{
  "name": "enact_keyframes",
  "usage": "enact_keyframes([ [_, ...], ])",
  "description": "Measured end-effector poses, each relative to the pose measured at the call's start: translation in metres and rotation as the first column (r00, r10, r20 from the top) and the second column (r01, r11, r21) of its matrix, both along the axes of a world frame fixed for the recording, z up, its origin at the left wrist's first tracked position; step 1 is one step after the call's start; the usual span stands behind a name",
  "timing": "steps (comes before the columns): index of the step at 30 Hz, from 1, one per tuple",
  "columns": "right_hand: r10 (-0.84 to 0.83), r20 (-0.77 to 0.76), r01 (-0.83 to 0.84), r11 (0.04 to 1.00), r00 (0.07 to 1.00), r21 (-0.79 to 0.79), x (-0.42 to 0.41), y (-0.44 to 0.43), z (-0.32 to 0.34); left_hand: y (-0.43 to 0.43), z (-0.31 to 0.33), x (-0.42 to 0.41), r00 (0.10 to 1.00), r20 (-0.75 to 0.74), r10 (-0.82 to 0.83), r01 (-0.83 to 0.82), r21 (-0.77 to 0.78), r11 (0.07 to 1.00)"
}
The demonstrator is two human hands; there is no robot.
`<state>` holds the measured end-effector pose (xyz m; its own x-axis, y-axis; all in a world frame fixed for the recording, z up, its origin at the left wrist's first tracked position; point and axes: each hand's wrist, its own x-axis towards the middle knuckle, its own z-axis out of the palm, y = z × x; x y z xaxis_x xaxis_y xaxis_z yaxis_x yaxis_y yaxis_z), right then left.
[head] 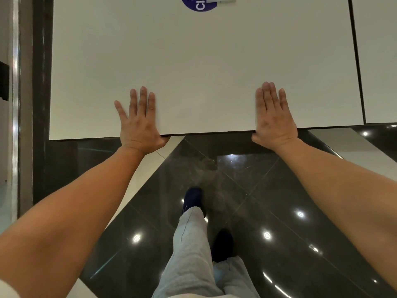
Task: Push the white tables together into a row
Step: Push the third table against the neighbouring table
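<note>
A white table fills the upper part of the head view, its near edge running across just below the middle. My left hand lies flat on the top near that edge, fingers spread, thumb hooked under the rim. My right hand rests flat on the top further right, fingers together, heel over the edge. A second white table stands at the right, with only a thin dark gap between the two tops.
A round blue sticker and a white card sit at the table's far edge. A dark wall strip and metal frame run along the left. Glossy dark floor tiles lie below, with my legs and dark shoes.
</note>
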<state>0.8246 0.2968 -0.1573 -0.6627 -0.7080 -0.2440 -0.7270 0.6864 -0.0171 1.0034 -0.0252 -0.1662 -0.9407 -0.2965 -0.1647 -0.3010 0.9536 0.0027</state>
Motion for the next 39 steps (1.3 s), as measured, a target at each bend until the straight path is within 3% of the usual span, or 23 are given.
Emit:
enact_keyframes([
  [39, -0.002, -0.009, 0.002, 1.0, 1.0, 0.014, -0.0079, -0.0022, -0.0021, -0.004, -0.0034, -0.0075, 1.0, -0.005, 0.0, 0.0, 0.012, 1.0],
])
